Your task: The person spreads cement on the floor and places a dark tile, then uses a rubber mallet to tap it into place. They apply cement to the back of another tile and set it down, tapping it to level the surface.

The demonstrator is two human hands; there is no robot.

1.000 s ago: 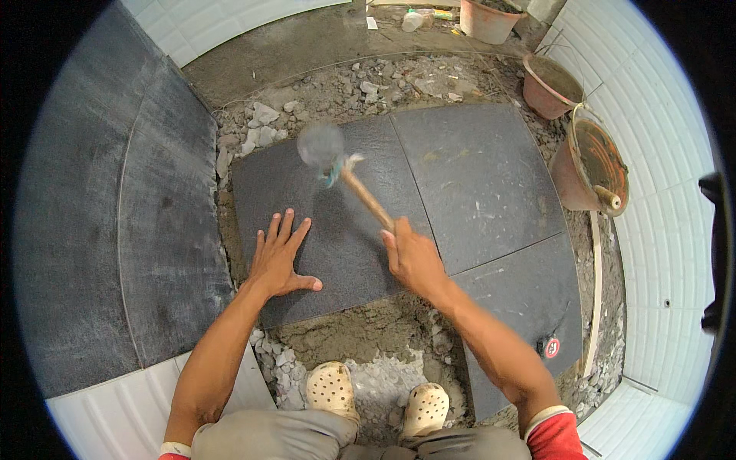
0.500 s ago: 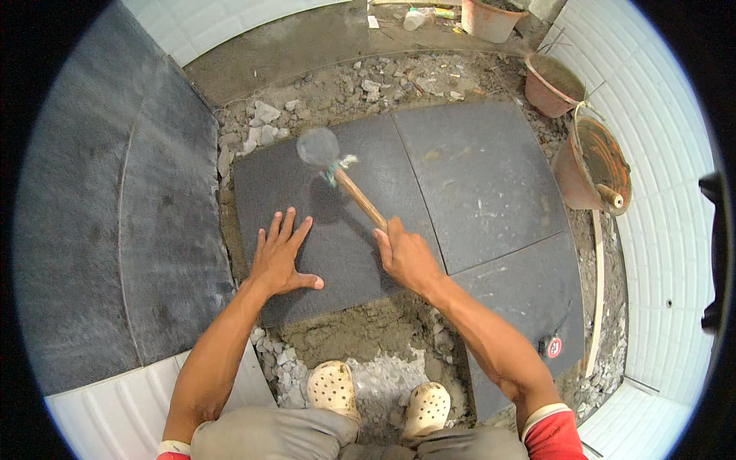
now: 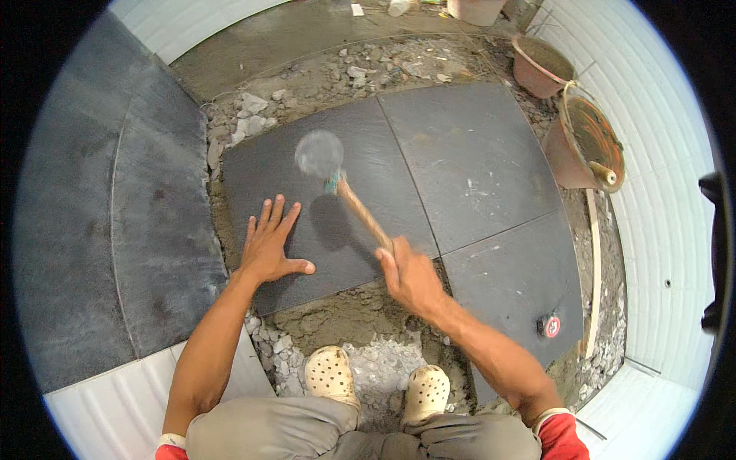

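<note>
The mallet (image 3: 349, 196) is being gripped in the closed right hand (image 3: 414, 280), back from its head (image 3: 319, 154), presumably for leverage. Beneath the head, ahead-left of the grip, the dark tile (image 3: 330, 239) is being touched by the open left hand (image 3: 267, 254), apparently for steadiness.

Rubble (image 3: 387, 364), mortar (image 3: 337, 316) and floor tiles (image 3: 387, 188) show a building site.

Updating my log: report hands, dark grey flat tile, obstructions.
Left hand spread on dark grey flat tile. Right hand gripping round-headed grey mallet, wooden handle, held above it. No obstruction visible.
</note>
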